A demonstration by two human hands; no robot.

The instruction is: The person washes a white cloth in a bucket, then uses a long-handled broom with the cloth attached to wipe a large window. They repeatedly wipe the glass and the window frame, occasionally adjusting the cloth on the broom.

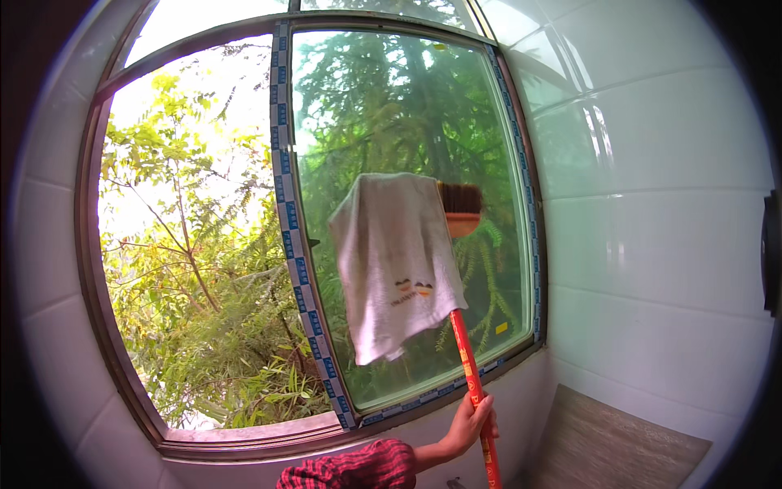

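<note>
My left hand [470, 423], in a red and black checked sleeve, is wrapped around the red pole [467, 357] of a broom. Its head points up, with dark bristles [461, 198] above an orange base [462, 226]. A pale towel [397, 244] with a small printed motif hangs over the left part of the head and hides it. Behind the towel is the closed glass pane [391, 122] of a sliding window; whether cloth and glass touch, I cannot tell. My right hand is out of view, and the pole's lower end runs off the bottom edge.
On the left, the window opening shows trees [189, 244] outside. Blue and white protective tape [299, 263] covers parts of the window frame [91, 202]. White tiled wall [660, 244] stands at the right, above a brown wood-patterned surface [617, 437]. A dark object [771, 253] sits at the right rim.
</note>
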